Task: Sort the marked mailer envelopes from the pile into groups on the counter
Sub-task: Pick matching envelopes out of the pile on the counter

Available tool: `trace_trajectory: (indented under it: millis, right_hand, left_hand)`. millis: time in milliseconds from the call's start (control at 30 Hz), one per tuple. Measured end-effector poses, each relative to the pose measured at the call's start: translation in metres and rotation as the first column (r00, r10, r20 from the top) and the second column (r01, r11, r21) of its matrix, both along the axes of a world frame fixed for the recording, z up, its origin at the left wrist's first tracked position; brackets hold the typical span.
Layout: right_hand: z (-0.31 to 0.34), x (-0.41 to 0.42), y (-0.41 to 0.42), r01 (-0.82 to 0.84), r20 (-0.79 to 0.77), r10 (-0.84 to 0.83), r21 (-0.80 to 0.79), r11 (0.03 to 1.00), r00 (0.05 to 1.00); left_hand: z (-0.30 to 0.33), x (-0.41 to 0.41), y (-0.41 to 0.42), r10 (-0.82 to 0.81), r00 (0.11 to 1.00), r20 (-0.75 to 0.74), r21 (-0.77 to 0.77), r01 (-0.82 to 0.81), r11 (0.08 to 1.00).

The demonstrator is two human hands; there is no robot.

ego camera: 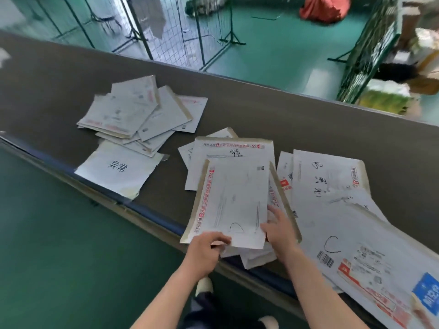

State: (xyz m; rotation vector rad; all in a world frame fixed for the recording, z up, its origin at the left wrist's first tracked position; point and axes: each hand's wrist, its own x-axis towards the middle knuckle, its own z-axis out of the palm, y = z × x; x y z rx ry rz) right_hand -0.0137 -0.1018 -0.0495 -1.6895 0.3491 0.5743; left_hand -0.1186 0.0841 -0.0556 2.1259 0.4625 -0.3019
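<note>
A white mailer envelope [234, 203] with red print and a hand-drawn "C" lies on top of the middle stack at the counter's near edge. My left hand [209, 243] grips its near left corner, fingers curled over the edge. My right hand [279, 229] rests on its right edge, index finger stretched out along it. Under it sits another marked envelope [235, 149]. A spread of large marked mailers [332, 210] lies to the right. A scattered group of envelopes [140, 112] sits at the far left.
A white sign sheet [117, 168] with black characters lies near the dark counter's [285, 115] front edge. Green wire fences [365, 48] and a green floor lie beyond the counter. My shoes show below the counter.
</note>
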Motion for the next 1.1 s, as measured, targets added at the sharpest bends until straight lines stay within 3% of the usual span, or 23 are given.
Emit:
trace_trajectory:
  millis: [67, 133, 200, 267, 367, 500, 567, 667, 767, 833, 933, 1033, 1100]
  right_hand:
    - [0.018, 0.014, 0.004, 0.104, 0.102, -0.110, 0.058, 0.993, 0.989]
    - [0.037, 0.030, 0.006, 0.252, 0.178, -0.274, 0.137, 0.958, 0.945]
    - [0.049, 0.046, 0.006, 0.373, 0.148, -0.418, 0.262, 0.890, 0.896]
    - [0.060, 0.056, 0.011, 0.431, 0.082, -0.492, 0.375, 0.821, 0.867]
    - [0.070, 0.054, 0.025, 0.430, 0.020, -0.490, 0.448, 0.784, 0.872]
    - [0.059, 0.033, 0.055, 0.355, -0.024, -0.381, 0.417, 0.836, 0.924]
    - [0.054, 0.025, 0.065, 0.271, -0.031, -0.280, 0.375, 0.887, 0.959]
    - [0.044, 0.027, 0.075, 0.185, -0.043, -0.180, 0.211, 0.960, 0.983]
    - [0.036, 0.031, 0.063, 0.091, -0.070, -0.090, 0.011, 0.996, 0.993]
    - [0.023, 0.037, 0.046, 0.053, -0.059, -0.067, -0.213, 0.976, 0.996]
    - [0.008, 0.040, 0.009, -0.046, -0.065, 0.011, -0.574, 0.817, 0.998]
    - [-0.010, 0.039, -0.013, -0.132, -0.148, 0.036, -0.717, 0.684, 0.988]
    - [-0.021, 0.037, -0.013, -0.263, -0.252, 0.095, -0.800, 0.540, 0.963]
  left_hand:
    - [0.008, 0.010, 0.016, 0.113, 0.986, 0.123, 0.053, -0.120, 0.991]
    - [0.017, 0.023, 0.033, 0.267, 0.949, 0.167, 0.003, -0.271, 0.963]
    - [0.028, 0.037, 0.043, 0.408, 0.908, 0.098, -0.194, -0.385, 0.902]
    - [0.037, 0.052, 0.052, 0.434, 0.901, 0.004, -0.449, -0.386, 0.806]
    - [0.043, 0.074, 0.058, 0.352, 0.931, -0.091, -0.734, -0.302, 0.609]
    - [0.047, 0.101, 0.054, 0.260, 0.957, -0.127, -0.864, -0.235, 0.445]
    - [0.042, 0.112, 0.051, 0.307, 0.941, -0.143, -0.889, -0.258, 0.377]
    - [0.023, 0.127, 0.063, 0.430, 0.864, -0.263, -0.855, -0.415, 0.310]
    - [0.011, 0.130, 0.071, 0.483, 0.834, -0.268, -0.795, -0.475, 0.379]
    - [-0.003, 0.133, 0.075, 0.471, 0.837, -0.279, -0.753, -0.495, 0.433]
    - [-0.021, 0.130, 0.079, 0.447, 0.840, -0.307, -0.697, -0.518, 0.496]
    - [-0.037, 0.124, 0.082, 0.436, 0.832, -0.341, -0.640, -0.546, 0.540]
    - [-0.038, 0.121, 0.082, 0.426, 0.839, -0.339, -0.612, -0.540, 0.578]
